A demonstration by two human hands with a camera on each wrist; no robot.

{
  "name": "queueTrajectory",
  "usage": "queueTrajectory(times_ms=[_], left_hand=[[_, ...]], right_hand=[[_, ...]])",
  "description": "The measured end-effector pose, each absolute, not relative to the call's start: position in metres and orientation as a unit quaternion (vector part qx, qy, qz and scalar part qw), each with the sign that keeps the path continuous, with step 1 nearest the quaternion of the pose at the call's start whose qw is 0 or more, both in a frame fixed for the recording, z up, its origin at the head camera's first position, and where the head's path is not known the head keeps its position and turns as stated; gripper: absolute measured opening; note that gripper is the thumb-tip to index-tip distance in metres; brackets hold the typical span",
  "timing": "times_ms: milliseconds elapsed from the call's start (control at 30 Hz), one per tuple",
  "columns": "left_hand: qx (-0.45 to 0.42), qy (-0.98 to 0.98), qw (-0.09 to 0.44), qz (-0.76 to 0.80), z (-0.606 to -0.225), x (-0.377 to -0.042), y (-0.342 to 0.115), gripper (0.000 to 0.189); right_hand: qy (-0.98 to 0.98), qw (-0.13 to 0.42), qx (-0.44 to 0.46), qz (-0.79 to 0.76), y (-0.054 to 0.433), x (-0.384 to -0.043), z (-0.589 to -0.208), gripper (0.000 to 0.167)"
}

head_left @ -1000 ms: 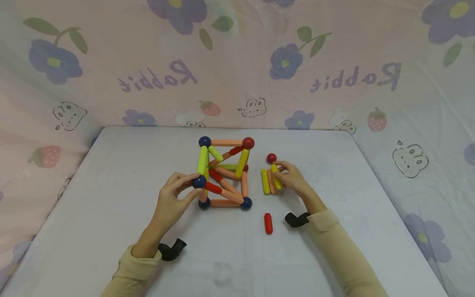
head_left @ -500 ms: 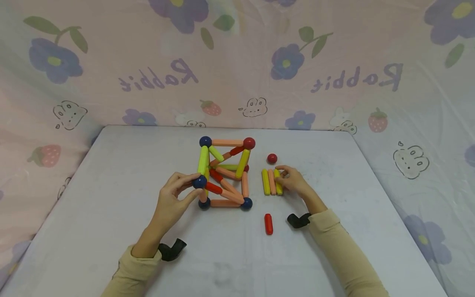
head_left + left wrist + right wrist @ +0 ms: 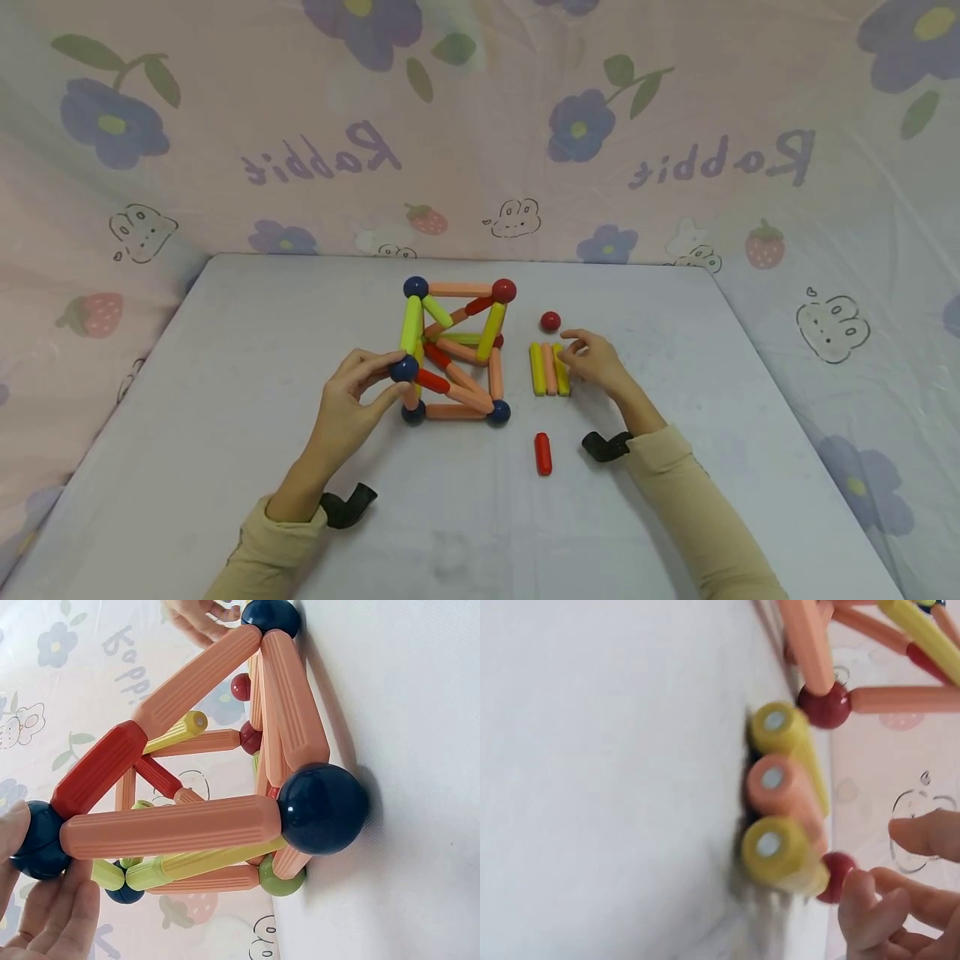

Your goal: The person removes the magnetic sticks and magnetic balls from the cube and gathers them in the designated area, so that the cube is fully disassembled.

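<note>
A frame of magnetic rods and balls (image 3: 456,289) stands on the table, with orange, red, yellow and light green rods. My left hand (image 3: 360,392) pinches the dark blue ball (image 3: 41,838) at its upper front-left corner between thumb and fingers. To the right of the frame, two yellow rods and an orange rod (image 3: 550,369) lie side by side. Just over the rightmost yellow rod (image 3: 776,851) hovers my right hand (image 3: 596,362), its fingers loosely bent and nothing held. In the right wrist view, silvery magnet ends show on the rods.
A loose red ball (image 3: 551,321) lies behind the row of rods. Closer to the front is a single red rod (image 3: 543,454). The white table (image 3: 300,317) ends at a printed cloth backdrop (image 3: 480,125). A black wrist mount (image 3: 348,506) sticks out beside the left sleeve.
My right hand has laid the yellow rod down beside the other two, let it go and drawn slightly up and away. The left hand has kept its hold on the blue ball.
</note>
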State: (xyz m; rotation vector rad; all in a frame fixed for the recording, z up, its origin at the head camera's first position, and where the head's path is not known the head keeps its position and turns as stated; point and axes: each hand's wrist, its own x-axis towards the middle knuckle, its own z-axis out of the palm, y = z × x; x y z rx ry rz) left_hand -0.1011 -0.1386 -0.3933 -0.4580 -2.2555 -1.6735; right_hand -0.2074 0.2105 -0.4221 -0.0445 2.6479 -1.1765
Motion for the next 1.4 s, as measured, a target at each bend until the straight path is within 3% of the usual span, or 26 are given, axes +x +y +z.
queueTrajectory(times_ms=[567,900,1033,1400], left_hand=[[-0.167,-0.78,0.149,-0.584,-0.393,-0.102,-0.139,0.044],[-0.173,-0.775,0.152,-0.589,-0.394,-0.101,-0.139,0.042],[-0.174,-0.773,0.152,-0.59,-0.395,-0.102,-0.139,0.042],[-0.171,-0.779,0.154,-0.584,-0.395,-0.102,-0.139,0.043]], right_hand=[[0.834,0.084,-0.071,-0.541,0.151,-0.192,-0.399,0.04],[0.775,0.039,-0.013,-0.63,0.115,-0.19,-0.396,0.056],[0.753,0.044,0.015,-0.657,0.106,-0.19,-0.394,0.061],[0.734,0.014,0.019,-0.678,0.098,-0.19,-0.397,0.068]])
